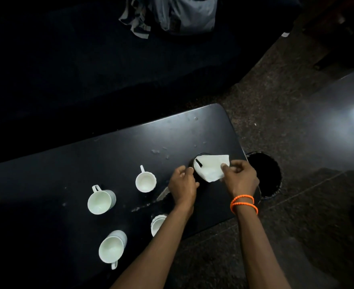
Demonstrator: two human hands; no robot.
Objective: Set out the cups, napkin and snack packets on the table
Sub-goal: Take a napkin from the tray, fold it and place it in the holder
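Crumpled pale cloth (172, 15) on a dark sofa (67, 59); speckled floor (276, 101).

Glossy white cups (146, 182); soft paper napkin (210, 166); smooth dark table (88, 155)

Both hands (211, 180) on white napkin (211, 167) beside four cups (146, 182).

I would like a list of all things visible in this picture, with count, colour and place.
cups: four, white, upright on the table's left half; one partly hidden under the left forearm
napkin: one, white, over a dark round holder
holder: one, dark, right part of table
table: one, black
cloth heap: one, pale, top of view
round dark object: one, on the floor beside the table
bracelets: two, orange, right wrist
left hand: touches the holder
right hand: pinches the napkin
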